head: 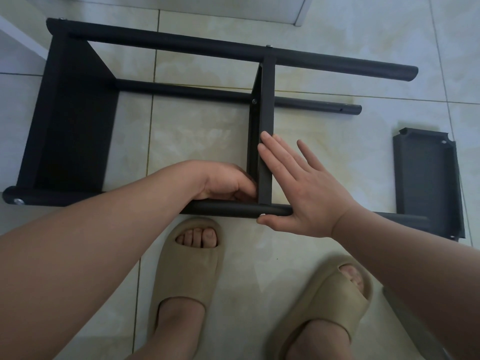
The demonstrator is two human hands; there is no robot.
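A black metal shelf frame (pixel 161 44) lies on its side on the tiled floor, with round tubes and two flat shelf panels. My left hand (pixel 226 181) curls its fingers round the near edge of the middle panel (pixel 266 105), just above the front tube (pixel 233 209). My right hand (pixel 298 185) lies flat with straight fingers against the right face of that panel. Its thumb touches a silver screw (pixel 262 215) in the front tube.
A loose black shelf panel (pixel 428 183) lies on the floor at the right. My two feet in beige slippers (pixel 187 263) stand just in front of the frame. A white furniture edge (pixel 302 11) shows at the top.
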